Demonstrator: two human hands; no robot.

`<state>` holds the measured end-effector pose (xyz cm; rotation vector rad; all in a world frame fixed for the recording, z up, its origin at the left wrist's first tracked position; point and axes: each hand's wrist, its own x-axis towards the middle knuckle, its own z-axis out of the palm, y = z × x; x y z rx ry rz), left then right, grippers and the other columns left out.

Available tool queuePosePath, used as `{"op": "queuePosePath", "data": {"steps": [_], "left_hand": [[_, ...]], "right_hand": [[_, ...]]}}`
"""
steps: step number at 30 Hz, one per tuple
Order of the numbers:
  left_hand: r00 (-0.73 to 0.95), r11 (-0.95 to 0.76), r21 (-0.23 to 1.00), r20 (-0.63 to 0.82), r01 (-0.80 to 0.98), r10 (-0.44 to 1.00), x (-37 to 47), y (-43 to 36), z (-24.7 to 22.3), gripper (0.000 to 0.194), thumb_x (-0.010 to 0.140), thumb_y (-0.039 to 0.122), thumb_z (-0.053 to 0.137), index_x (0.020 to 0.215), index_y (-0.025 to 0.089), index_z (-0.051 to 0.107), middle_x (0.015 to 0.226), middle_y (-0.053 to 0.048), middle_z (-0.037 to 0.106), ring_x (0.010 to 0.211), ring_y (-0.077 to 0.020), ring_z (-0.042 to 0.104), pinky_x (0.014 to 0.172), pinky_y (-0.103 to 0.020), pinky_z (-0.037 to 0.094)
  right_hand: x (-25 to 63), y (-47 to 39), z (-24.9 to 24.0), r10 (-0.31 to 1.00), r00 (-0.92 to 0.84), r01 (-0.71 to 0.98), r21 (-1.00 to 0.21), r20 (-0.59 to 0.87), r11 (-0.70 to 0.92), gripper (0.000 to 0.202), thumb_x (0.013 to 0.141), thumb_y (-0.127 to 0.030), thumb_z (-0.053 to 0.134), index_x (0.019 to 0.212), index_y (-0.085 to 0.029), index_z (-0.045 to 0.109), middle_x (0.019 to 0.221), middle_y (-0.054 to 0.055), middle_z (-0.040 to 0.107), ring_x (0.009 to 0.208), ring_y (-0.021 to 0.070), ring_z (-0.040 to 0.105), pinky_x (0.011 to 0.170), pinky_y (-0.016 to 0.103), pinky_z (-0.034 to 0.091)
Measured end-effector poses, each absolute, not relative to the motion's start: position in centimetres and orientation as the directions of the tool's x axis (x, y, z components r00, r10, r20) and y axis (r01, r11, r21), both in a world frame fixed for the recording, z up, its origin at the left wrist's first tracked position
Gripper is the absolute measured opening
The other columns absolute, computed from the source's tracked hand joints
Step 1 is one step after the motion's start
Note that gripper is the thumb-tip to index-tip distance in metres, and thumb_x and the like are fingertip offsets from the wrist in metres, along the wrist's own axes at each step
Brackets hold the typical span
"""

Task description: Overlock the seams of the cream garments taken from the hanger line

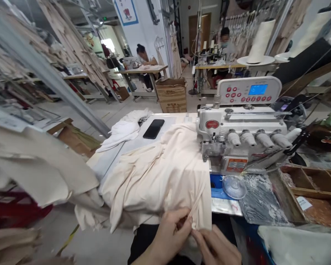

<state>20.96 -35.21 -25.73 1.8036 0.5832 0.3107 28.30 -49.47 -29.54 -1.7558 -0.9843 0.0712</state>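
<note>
A cream fabric garment [154,176] lies in loose folds over the table, and its near edge hangs toward my lap. My left hand [172,230] pinches that edge between thumb and fingers. Close beside it, almost touching, my right hand [217,244] also has its fingertips closed on the fabric edge. The exact bit of cloth between the fingertips is partly hidden. The far right part of the garment reaches the white overlock sewing machine [245,125], beside its needle area.
A black phone [153,129] lies on the table beside white cloth [124,129]. Right of my hands are a clear round dish [234,187] and a divided wooden tray [314,191]. A cardboard box [171,94] stands behind the table. Two people sit at machines farther back.
</note>
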Motion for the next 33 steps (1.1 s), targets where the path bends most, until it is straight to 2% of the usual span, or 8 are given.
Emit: {"op": "queuePosePath", "data": {"steps": [3, 7, 10, 12, 14, 25, 30, 33], "left_hand": [[0.770, 0.027, 0.987, -0.142, 0.159, 0.622, 19.9, -35.3, -27.6, 0.036, 0.086, 0.045, 0.061, 0.067, 0.017, 0.048, 0.060, 0.003, 0.045, 0.056, -0.0090, 0.042, 0.055, -0.020, 0.034], [0.766, 0.032, 0.995, -0.093, 0.094, 0.637, 17.4, -36.7, -28.5, 0.040, 0.087, 0.052, 0.066, 0.074, 0.014, 0.063, 0.061, 0.000, 0.056, 0.055, -0.0114, 0.050, 0.054, -0.022, 0.041], [0.692, -0.270, 0.958, 0.262, -0.100, 0.672, 14.7, -39.1, -27.8, 0.029, 0.089, 0.042, 0.070, 0.072, 0.018, 0.070, 0.064, -0.002, 0.063, 0.062, -0.0139, 0.057, 0.063, -0.026, 0.049], [0.502, -0.657, 0.715, 0.671, -0.241, 0.546, 13.1, -40.7, -26.9, 0.017, 0.093, 0.028, 0.067, 0.079, 0.022, 0.074, 0.069, -0.001, 0.067, 0.067, -0.0140, 0.059, 0.077, -0.032, 0.052], [0.392, -0.832, 0.482, 0.846, -0.276, 0.361, 12.2, -41.7, -26.0, 0.016, 0.097, 0.019, 0.060, 0.095, 0.023, 0.075, 0.073, -0.001, 0.069, 0.068, -0.0138, 0.059, 0.079, -0.033, 0.052], [0.588, -0.876, 0.382, 0.795, -0.293, 0.150, 11.8, -42.5, -23.5, 0.016, 0.096, 0.008, 0.061, 0.100, 0.018, 0.073, 0.077, 0.000, 0.072, 0.068, -0.0116, 0.061, 0.066, -0.028, 0.046], [0.602, -0.939, 0.261, 0.794, -0.224, 0.076, 11.4, -43.3, -24.7, 0.020, 0.098, 0.013, 0.058, 0.097, 0.024, 0.075, 0.076, 0.002, 0.076, 0.067, -0.0124, 0.064, 0.072, -0.031, 0.046], [0.653, -0.931, 0.268, 0.756, -0.246, 0.046, 12.0, -43.0, -25.9, 0.021, 0.095, 0.010, 0.059, 0.100, 0.024, 0.074, 0.081, 0.001, 0.078, 0.069, -0.0128, 0.067, 0.073, -0.031, 0.047]], "right_hand": [[28.1, -49.1, -30.0, 0.501, 0.863, 0.125, -0.988, 0.063, -0.092, 0.034, 0.089, -0.049, 0.075, 0.070, -0.021, 0.069, 0.060, -0.003, 0.060, 0.043, 0.0094, 0.055, 0.046, 0.018, 0.047], [26.8, -49.2, -29.7, 0.520, 0.826, -0.289, -0.956, -0.219, 0.056, 0.051, 0.069, -0.051, 0.091, 0.102, -0.023, 0.065, 0.062, -0.006, 0.064, 0.035, 0.0064, 0.042, 0.034, 0.016, 0.033], [24.6, -51.3, -27.6, 0.662, 0.717, -0.256, -0.966, -0.216, -0.038, 0.040, 0.074, -0.051, 0.086, 0.096, -0.020, 0.072, 0.063, -0.002, 0.066, 0.041, 0.0101, 0.048, 0.040, 0.020, 0.042], [22.9, -52.9, -25.9, 0.733, 0.673, -0.087, -0.995, -0.099, -0.054, 0.030, 0.082, -0.049, 0.080, 0.077, -0.020, 0.075, 0.065, 0.002, 0.067, 0.057, 0.0173, 0.061, 0.057, 0.026, 0.055], [21.5, -54.1, -24.8, 0.745, 0.667, 0.020, -1.000, -0.002, -0.020, 0.030, 0.087, -0.046, 0.075, 0.070, -0.021, 0.076, 0.071, 0.004, 0.069, 0.072, 0.0212, 0.067, 0.071, 0.027, 0.058], [19.3, -56.4, -27.0, 0.717, 0.691, -0.295, -0.941, -0.090, 0.166, 0.028, 0.087, -0.043, 0.071, 0.092, -0.018, 0.083, 0.060, 0.000, 0.061, 0.056, 0.0139, 0.055, 0.060, 0.024, 0.051], [20.5, -56.5, -25.6, 0.796, 0.581, -0.421, -0.900, -0.171, 0.115, 0.032, 0.074, -0.048, 0.073, 0.080, -0.017, 0.081, 0.057, 0.001, 0.057, 0.057, 0.0174, 0.053, 0.061, 0.029, 0.050], [21.4, -55.9, -27.3, 0.751, 0.632, -0.361, -0.931, -0.194, 0.063, 0.046, 0.081, -0.060, 0.068, 0.069, -0.017, 0.078, 0.060, 0.004, 0.061, 0.058, 0.0186, 0.055, 0.059, 0.030, 0.051]]}}
